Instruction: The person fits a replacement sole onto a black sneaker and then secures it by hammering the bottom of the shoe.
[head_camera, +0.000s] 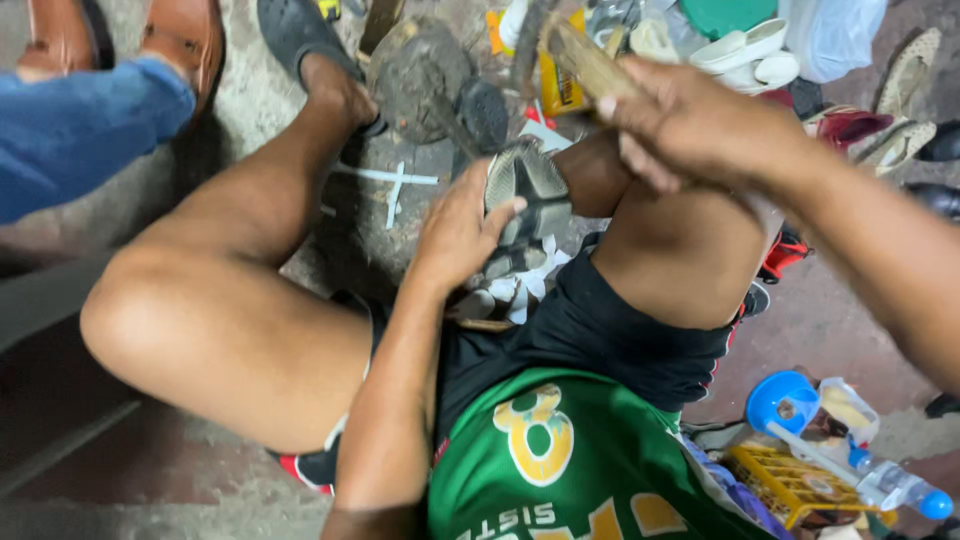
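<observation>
Fingers of the left hand were curled over the edge of a worn grey shoe, and the shoe was held sole-up between the knees, low against the black shorts. The right hand was closed around the wooden handle of a hammer, which was raised above the shoe and angled toward the top edge of the view; its head was blurred and could hardly be made out. White scraps were seen just beneath the shoe.

Beyond the raised handle, a yellow container with an orange part was stood on the concrete floor, partly hidden by the hammer and the right hand. A round iron block was set on the floor just past the shoe, beside a foot in a dark sandal. White slippers and several other shoes were piled toward the upper right corner, near a pale plastic bag. At the lower right, a blue lid, a clear bottle with a blue cap and a yellow crate were lying close together. At the upper left, a blue trouser leg and brown leather shoes of another person were visible.
</observation>
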